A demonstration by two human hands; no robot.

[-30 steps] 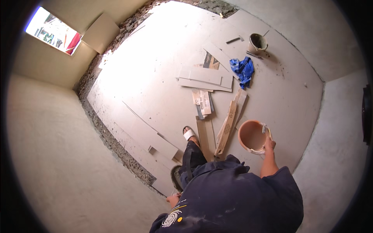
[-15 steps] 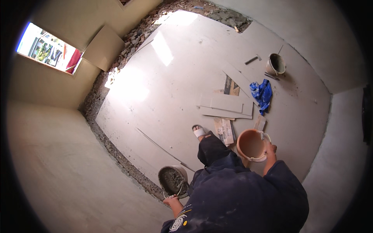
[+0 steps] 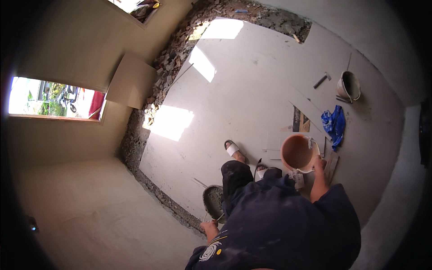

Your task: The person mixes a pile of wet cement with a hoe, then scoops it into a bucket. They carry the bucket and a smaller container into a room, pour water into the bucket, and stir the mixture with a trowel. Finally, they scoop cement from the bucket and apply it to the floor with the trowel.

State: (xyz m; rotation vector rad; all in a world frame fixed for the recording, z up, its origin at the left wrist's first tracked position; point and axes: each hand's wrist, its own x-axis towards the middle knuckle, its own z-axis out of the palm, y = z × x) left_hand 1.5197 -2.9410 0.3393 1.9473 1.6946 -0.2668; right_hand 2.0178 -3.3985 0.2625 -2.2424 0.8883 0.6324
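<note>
My left hand [image 3: 209, 227] is closed round the handle of a dark bucket [image 3: 205, 201]. Grey wet mortar [image 3: 215, 198] fills much of that bucket, which hangs beside my left leg and is partly covered by it. On the other side, my right hand [image 3: 319, 164] grips the pale handle of an orange bucket [image 3: 294, 152]. The orange bucket is tilted so that its inside shows, with no load I can make out in it. Both of my feet, in white-strapped sandals [image 3: 233, 149], stand on the large pale tiles [image 3: 252, 94].
To the right lie a crumpled blue sheet [image 3: 333, 126], a hammer [image 3: 322, 80] and another bucket [image 3: 349, 86]. Tile offcuts and cardboard [image 3: 302, 120] are just ahead. Brick rubble [image 3: 168, 67] borders the far left floor edge; a board [image 3: 131, 81] leans on the wall.
I have stepped forward, and my second foot has come into view. Both buckets have moved along with me; the orange one now covers part of the tile offcuts.
</note>
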